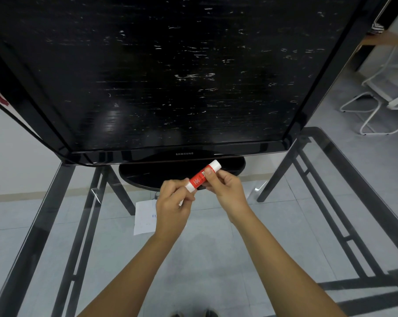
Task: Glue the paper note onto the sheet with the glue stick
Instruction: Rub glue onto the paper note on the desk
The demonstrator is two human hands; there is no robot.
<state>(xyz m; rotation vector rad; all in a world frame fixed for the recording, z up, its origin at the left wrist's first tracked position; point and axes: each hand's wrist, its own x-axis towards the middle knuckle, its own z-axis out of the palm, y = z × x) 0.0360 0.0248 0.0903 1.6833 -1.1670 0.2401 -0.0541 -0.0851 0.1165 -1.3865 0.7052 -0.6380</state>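
A cylindrical glue stick, smooth plastic with a red printed label and white ends, is held in the air between both hands, just above the near edge of a glossy black oval stand. It is tilted, its near end to the left and its far end up to the right. The near white end is enclosed by the left hand, whose grip is clamped on it with fingers curled round and knuckles turned upward. The red middle is pinched by the right hand; its grip is likewise closed on the stick, the thumb laid flat on top of the label and the fingers tucked beneath. Both forearms are bare and stretched forward, converging at the stick. A white sliver is seen under the left fingers; what it is cannot be told.

A thin white paper sheet, rectangular with faint blue print, is laid flat on the clear glass tabletop, just left of the left hand and partly covered by it. The tabletop is carried by a dark metal frame, and pale grey floor tiles are seen through the glass. Beyond the hands a large black monitor is stood, its dark screen marked with many fine white scratches. A white wire chair is seen far right
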